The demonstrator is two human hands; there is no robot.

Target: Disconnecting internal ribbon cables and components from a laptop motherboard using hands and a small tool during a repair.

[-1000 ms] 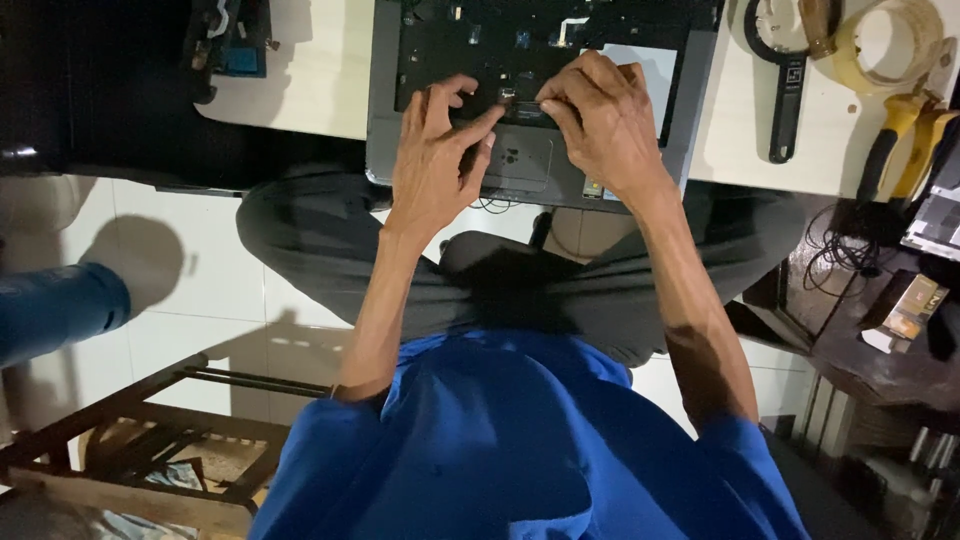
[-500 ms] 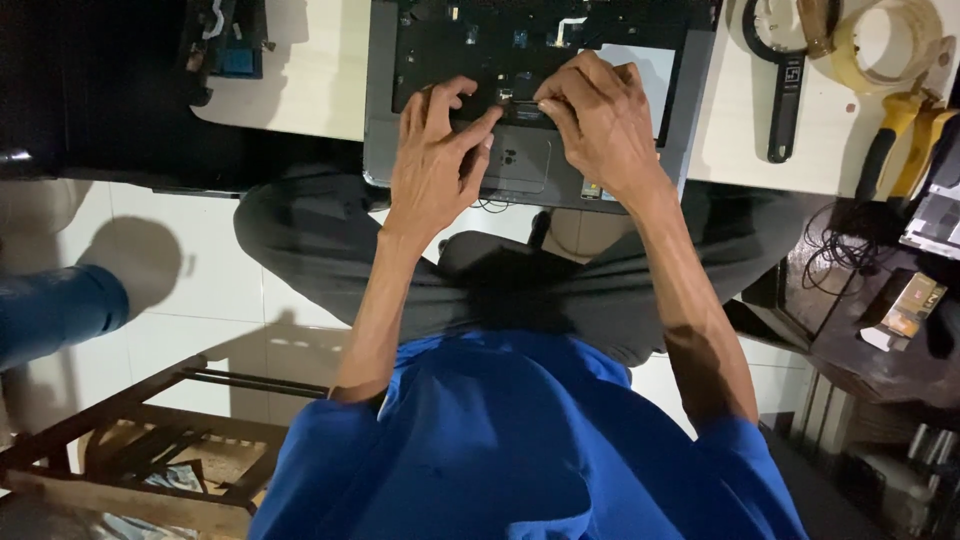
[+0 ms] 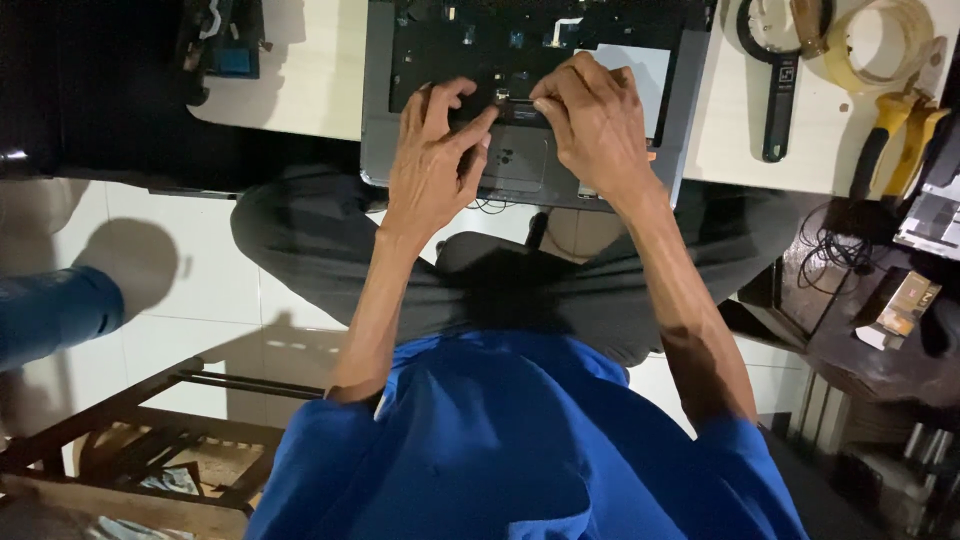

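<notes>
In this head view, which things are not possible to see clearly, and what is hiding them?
- Small part between the fingertips: covered by the left hand and right hand; too small to identify.
- Laptop base: far side cut off by the top edge.
- Roll of tape and yellow-handled pliers: partly cut off at the top right.
- Dark board: in shadow, details unclear.

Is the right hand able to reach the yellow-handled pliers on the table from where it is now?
Probably yes. The right hand rests on the opened laptop; the yellow-handled pliers lie further right on the table, with only a black tool lying between.
</notes>
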